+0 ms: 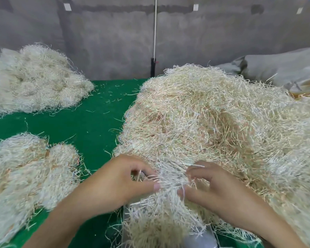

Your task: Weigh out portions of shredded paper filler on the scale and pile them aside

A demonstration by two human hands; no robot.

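Observation:
A big heap of cream shredded paper (pixel 213 122) covers the right half of the green table (pixel 75 126). At the front middle a clump of shreds (pixel 170 197) lies on the grey scale (pixel 200 237), which is mostly hidden under it. My left hand (pixel 122 181) grips the left side of this clump with curled fingers and thumb. My right hand (pixel 211 185) grips its right side the same way. Both hands sit close together, strands caught between the fingers.
Rounded portions of shredded paper lie in a pile at the front left (pixel 25 179) and in a second pile at the back left (pixel 34 81). A grey sack (pixel 283 68) lies at the back right. A concrete wall with a white cord (pixel 155 33) stands behind.

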